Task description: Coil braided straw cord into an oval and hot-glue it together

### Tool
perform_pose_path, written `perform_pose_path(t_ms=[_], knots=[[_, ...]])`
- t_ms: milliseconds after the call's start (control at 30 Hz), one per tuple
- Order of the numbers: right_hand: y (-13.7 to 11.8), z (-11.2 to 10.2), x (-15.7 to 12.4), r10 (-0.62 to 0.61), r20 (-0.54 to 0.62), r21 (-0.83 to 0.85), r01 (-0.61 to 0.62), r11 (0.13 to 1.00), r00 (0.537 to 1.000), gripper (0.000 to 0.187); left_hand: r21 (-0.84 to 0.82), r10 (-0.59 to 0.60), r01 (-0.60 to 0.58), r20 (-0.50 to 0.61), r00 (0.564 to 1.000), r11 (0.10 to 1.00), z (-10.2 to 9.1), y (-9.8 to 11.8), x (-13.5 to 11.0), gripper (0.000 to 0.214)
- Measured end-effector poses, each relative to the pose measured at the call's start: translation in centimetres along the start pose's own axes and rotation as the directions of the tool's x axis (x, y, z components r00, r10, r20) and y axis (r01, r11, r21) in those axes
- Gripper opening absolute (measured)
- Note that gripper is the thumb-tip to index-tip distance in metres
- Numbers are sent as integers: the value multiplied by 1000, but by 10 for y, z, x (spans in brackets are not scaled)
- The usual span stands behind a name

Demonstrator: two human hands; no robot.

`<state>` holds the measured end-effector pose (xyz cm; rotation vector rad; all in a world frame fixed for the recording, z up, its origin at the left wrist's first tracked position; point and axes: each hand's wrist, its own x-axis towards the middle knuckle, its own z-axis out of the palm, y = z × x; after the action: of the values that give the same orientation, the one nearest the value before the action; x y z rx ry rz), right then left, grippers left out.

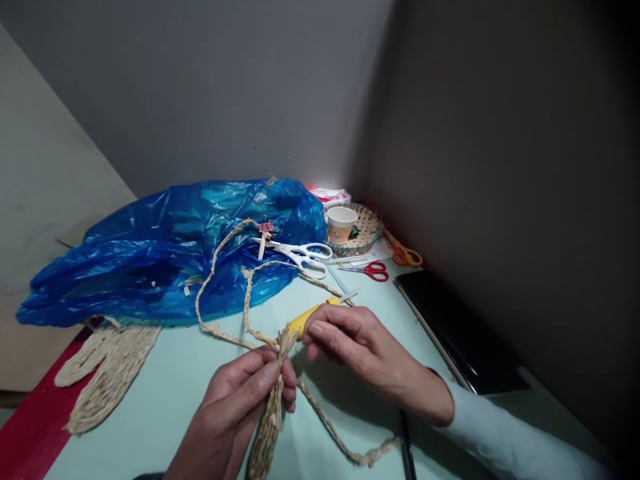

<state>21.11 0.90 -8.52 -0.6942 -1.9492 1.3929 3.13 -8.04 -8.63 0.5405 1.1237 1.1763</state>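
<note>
One plaited straw piece (269, 427), pinched by the left hand (237, 400) near its frayed end, seemingly for steadiness; right hand (363, 347) just beside, fingers curled, grip unclear; white scissors (291, 251) beyond both hands, presumably kept within reach.

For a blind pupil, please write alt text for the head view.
The left hand pinches a straw bundle above a pale table, the right hand close by. Beyond lie a blue bag, white scissors and a basket.
</note>
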Motion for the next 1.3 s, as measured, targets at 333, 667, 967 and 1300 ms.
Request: perform_pose_path(t_ms=[333, 667, 967, 1300], knots=[[-1, 2, 2, -2, -88, -2, 2, 1000, 996, 24, 128, 12, -6, -48, 999, 992, 6, 0, -6, 22], [-8, 14, 2, 98, 150, 432, -154, 889, 984, 23, 121, -41, 48, -57, 998, 991, 11, -4, -6, 21], [-3, 6, 3, 181, 143, 502, -229, 834, 973, 30, 195, -23, 43, -100, 995, 980, 8, -6, -3, 26], [-6, 4, 3, 141, 197, 452, -218, 865, 970, 28, 268, -55, 54, -4, 998, 962, 3, -6, -1, 28]])
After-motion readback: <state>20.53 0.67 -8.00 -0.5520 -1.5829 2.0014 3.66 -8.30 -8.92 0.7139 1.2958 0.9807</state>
